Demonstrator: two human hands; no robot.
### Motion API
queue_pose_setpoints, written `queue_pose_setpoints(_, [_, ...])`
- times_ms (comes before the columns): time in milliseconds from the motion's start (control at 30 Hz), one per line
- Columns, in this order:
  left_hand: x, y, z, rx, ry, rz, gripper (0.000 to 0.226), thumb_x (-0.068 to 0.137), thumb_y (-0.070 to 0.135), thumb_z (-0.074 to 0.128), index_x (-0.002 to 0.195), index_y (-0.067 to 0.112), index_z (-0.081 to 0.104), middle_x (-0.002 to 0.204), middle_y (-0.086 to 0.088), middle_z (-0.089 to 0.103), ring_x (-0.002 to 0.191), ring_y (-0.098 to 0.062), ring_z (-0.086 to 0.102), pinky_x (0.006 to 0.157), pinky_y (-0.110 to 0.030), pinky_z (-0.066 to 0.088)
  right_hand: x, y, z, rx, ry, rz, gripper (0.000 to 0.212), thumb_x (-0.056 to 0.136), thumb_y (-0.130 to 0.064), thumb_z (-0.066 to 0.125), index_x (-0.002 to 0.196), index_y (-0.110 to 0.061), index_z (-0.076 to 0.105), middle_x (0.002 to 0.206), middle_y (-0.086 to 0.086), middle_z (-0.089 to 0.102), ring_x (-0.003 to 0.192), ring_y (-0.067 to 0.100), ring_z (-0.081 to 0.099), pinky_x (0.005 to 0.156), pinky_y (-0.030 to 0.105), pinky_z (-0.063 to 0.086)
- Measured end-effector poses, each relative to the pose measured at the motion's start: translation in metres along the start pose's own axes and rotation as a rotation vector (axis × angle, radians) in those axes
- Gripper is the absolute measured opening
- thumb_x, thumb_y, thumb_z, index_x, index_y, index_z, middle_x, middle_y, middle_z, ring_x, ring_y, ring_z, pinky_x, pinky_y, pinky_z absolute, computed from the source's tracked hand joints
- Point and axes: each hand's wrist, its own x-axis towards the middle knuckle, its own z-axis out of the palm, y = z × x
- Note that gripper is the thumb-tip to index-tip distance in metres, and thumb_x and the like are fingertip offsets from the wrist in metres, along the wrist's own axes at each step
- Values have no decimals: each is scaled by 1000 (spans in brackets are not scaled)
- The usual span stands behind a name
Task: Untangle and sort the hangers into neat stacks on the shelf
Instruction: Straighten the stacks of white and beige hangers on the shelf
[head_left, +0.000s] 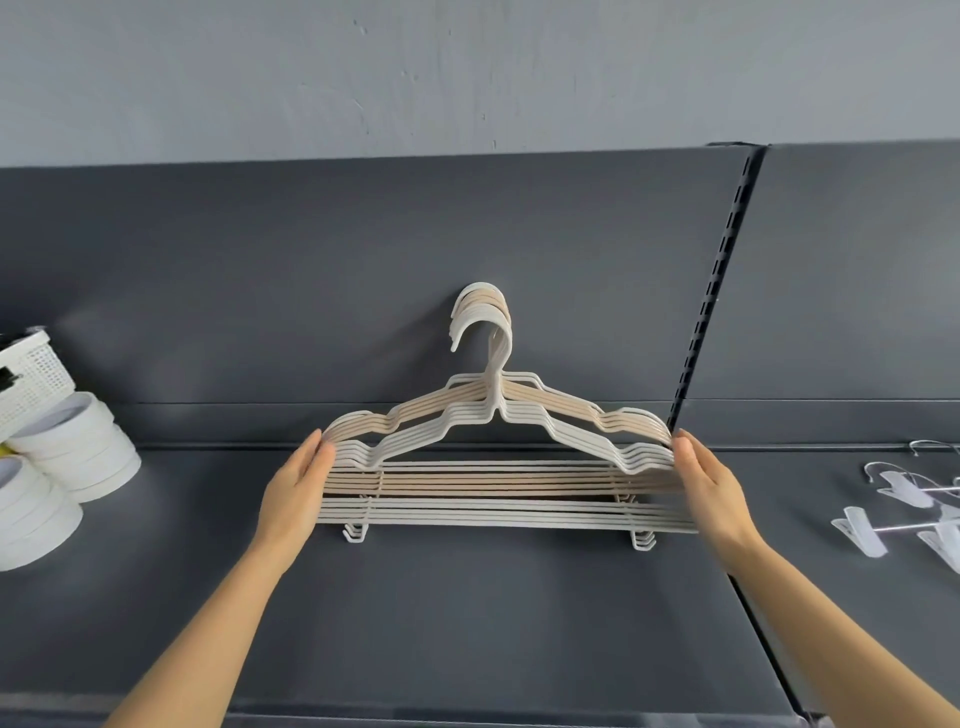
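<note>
Pressing slim wavy hangers (498, 475) between flat hands (296, 488) (714, 488).

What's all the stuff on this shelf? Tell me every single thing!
hanger stack: one stack, white and beige, middle of the shelf, hooks up against the back panel
tape rolls: two piles, white, left side of the shelf
basket: one, white with little holes, far left edge, behind the tape rolls
clip hangers: a few, exact count unclear, white clips with metal hooks, lying flat on the right
shelf: one, dark grey, under everything
slotted upright: one, black, in the back panel, right of the hanger stack
left hand: one, fingers straight, pressing the left end of the hanger stack
right hand: one, fingers straight, pressing the right end
</note>
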Motion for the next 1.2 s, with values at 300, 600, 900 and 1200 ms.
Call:
queue_pose_setpoints(300, [9, 0, 0, -59, -21, -37, 52, 96, 43, 48, 144, 25, 40, 147, 13, 41, 135, -5, 35, 109, -25, 24, 6, 2, 4, 117, -106, 53, 32, 96, -51, 34, 124, -48, 47, 118, -27, 55, 118, 5, 48, 107, 33, 33])
queue_pose_setpoints(600, [9, -4, -2, -4, -6, -14, 50, 97, 43, 45, 144, 27, 40, 147, 14, 40, 137, -5, 34, 114, -30, 24, 6, -2, 9, 111, -92, 18, 25, 97, -49, 33, 115, -48, 51, 116, -26, 56, 118, 6, 48, 102, 28, 31])
queue_pose_setpoints(900, [2, 4, 2, 321, 56, 233, 55, 97, 44, 44, 148, 29, 31, 158, 10, 19, 145, -3, 8, 120, -40, 12, 1, -2, 7, 9, -46, -35, 53, 96, -52, 33, 144, -30, 33, 146, -14, 38, 133, 8, 35, 108, 27, 24])
queue_pose_setpoints(1200, [-25, 30, 30, 638, -26, 634, 76, 84, 65, 26, 150, 27, 26, 159, 4, 13, 146, -9, 1, 115, -33, 11, -17, -7, 3, -175, 42, -128, 53, 95, -55, 33, 144, -36, 28, 152, -14, 29, 140, 9, 26, 117, 39, 21])
